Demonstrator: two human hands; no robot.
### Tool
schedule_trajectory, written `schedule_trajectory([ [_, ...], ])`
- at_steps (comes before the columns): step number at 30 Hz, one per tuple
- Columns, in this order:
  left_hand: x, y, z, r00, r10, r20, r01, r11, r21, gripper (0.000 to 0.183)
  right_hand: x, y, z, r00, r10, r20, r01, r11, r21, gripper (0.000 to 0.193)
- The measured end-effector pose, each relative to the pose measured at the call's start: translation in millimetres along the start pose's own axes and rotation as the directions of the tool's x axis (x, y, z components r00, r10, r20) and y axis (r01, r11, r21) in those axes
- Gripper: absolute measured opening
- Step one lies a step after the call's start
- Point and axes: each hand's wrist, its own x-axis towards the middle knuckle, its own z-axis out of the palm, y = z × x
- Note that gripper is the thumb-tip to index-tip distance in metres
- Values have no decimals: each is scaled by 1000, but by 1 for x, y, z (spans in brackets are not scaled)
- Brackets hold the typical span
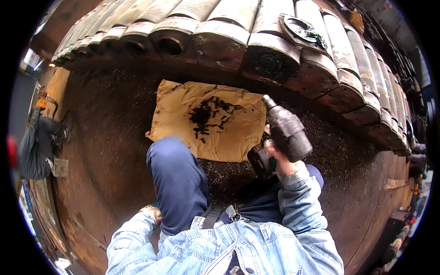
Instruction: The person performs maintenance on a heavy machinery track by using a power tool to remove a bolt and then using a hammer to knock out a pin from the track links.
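My right hand [283,161] is wrapped around the grip of a dark cordless impact wrench [290,134]. The tool is raised beside my right knee, its socket end pointing up and forward. My left hand [152,212] rests low beside my left knee, with its fingers largely hidden. Between my knees and the metal row lies a creased sheet of brown paper [172,103], with black greasy bits [208,114] heaped on its middle. Nearest the wrench's tip is a rusty block-shaped end [270,59] of one metal cylinder.
A long row of metal cylinders [231,13] curves across the far side. On top of one sits a plate with a round opening [300,28], smeared dark. Scraps litter the brown floor [339,169]. At the far left another person [39,142] crouches, wearing an orange glove.
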Motion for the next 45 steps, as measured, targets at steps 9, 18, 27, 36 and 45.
schedule_trajectory([
  [9, 79, 21, -28, 988, 146, -49, -146, 989, -3, 54, 44, -40, 23, 996, 56, 62, -40, 973, -229, 61],
  [18, 111, -42, -47, 977, 197, 86, -205, 974, 95, 50, 67, -79, 45, 983, 165, 81, -83, 790, -607, 90],
  [27, 140, -113, -82, 955, 271, 120, -290, 938, 188, 46, 5, -85, 123, 984, 50, -173, -170, 571, -803, 67],
  [36, 101, -212, -62, 868, 446, 217, -495, 801, 337, 45, -59, 8, 195, 910, -108, -400, -35, 943, -332, 81],
  [45, 90, -250, -128, 906, 129, -403, -384, 653, -653, 35, -34, -14, 228, 854, 17, -520, 114, 969, 220, 37],
])
